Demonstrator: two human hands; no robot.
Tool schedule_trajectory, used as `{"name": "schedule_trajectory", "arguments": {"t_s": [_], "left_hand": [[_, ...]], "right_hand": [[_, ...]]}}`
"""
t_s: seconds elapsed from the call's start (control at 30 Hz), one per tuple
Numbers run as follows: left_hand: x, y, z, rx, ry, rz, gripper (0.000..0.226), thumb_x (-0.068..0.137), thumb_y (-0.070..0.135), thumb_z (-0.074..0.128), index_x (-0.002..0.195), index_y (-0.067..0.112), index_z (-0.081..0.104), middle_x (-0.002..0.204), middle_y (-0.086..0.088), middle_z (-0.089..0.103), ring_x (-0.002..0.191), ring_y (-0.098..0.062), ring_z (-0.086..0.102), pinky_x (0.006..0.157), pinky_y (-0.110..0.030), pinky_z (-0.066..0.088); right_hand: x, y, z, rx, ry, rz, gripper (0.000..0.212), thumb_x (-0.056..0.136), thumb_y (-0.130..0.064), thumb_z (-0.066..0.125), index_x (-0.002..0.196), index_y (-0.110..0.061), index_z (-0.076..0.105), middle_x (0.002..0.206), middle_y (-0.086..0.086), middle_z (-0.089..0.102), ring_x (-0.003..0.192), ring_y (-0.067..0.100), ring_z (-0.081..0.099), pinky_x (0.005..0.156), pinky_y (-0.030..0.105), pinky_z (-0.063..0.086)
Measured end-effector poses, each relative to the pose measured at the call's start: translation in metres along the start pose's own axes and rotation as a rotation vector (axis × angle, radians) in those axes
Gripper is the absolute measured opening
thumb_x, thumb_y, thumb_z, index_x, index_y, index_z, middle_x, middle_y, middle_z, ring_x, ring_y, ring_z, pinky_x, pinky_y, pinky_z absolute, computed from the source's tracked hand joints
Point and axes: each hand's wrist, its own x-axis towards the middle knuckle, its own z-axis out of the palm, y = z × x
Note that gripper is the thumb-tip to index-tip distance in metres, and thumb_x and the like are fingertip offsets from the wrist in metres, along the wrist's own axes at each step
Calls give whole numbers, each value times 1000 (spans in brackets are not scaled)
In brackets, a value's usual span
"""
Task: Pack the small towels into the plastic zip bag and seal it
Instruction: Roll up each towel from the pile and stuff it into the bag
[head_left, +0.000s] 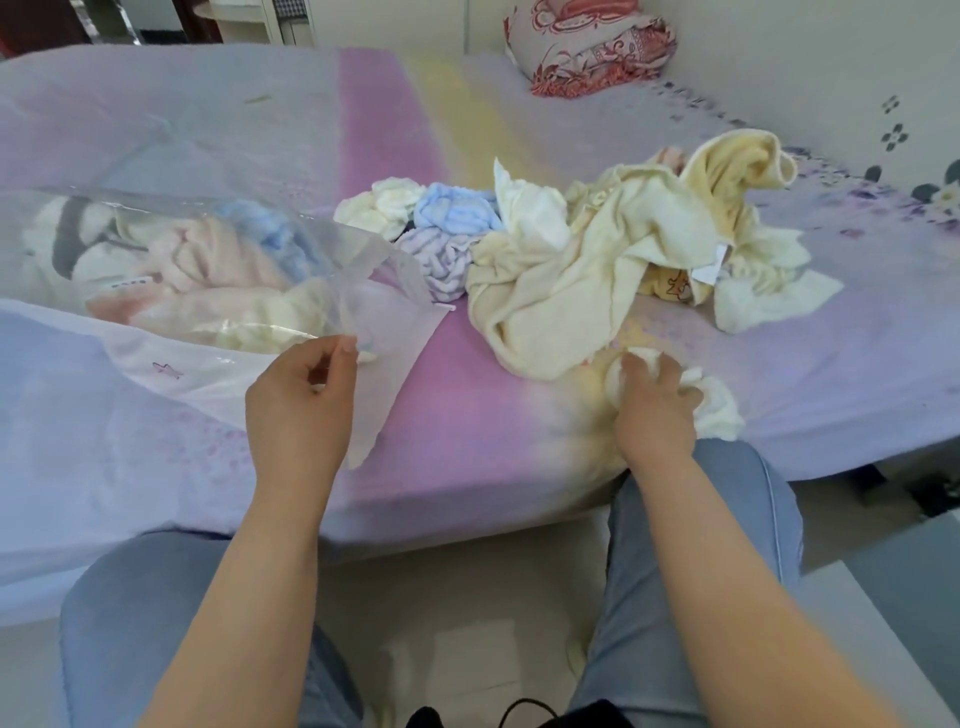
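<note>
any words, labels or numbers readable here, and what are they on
None can be read.
Bag: a small dark line of print on its side, too blurred to read.
White tag on the yellow towel: no legible text.
Orange printed patch in the pile: blurred, cannot tell if it holds letters.

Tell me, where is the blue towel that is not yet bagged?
The blue towel lies mid-bed, between a cream towel and a white towel.

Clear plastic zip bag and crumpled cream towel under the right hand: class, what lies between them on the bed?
Only bare pink bedsheet separates the bag from that towel, seen in the head view.
</note>
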Motion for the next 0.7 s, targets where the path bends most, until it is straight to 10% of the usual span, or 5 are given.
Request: {"name": "schedule_trajectory", "arguments": {"t_s": [0.2, 0.4, 0.5, 0.6, 0.7], "left_hand": [[-1, 5, -6, -20, 11, -20, 22, 96, 34, 56, 96, 22, 74, 84, 16, 68, 81, -5, 61, 67, -13, 40], [-2, 13, -28, -34, 50, -21, 18, 94, 34, 56, 85, 32, 72, 80, 19, 70, 78, 4, 62, 62, -4, 39], [-2, 17, -38, -58, 104, -12, 19, 92, 36, 56, 82, 33, 72, 78, 21, 70, 73, 5, 61, 61, -3, 39], [-1, 16, -45, -30, 117, 26, 19, 92, 34, 57, 83, 31, 73, 77, 15, 71, 73, 2, 61, 62, -10, 43], [-1, 11, -51, 13, 114, 84, 19, 91, 33, 57, 82, 26, 73, 79, 8, 72, 77, -9, 62, 80, -32, 51]], "right_hand": [[-17, -46, -47, 106, -147, -258, 26, 88, -10, 45, 107, -16, 60, 110, 8, 60, 102, 29, 56, 77, 34, 43], [-77, -138, -62, 1281, -313, -618, 25, 76, -3, 60, 82, -26, 66, 76, -10, 63, 70, -1, 56, 63, 15, 46], [-81, -175, -28, 972, -353, -846, 42, 87, -9, 59, 128, -20, 53, 125, -2, 59, 116, 9, 52, 95, 25, 41], [-68, -186, 17, 240, -482, -1036, 69, 92, -39, 55, 151, -28, 19, 161, -3, 13, 148, 19, 7, 120, 36, 7], [-70, -178, 34, 406, -107, -948, 67, 84, -58, 49, 144, -39, 27, 157, -4, 16, 142, 24, 16, 113, 39, 22]]}}
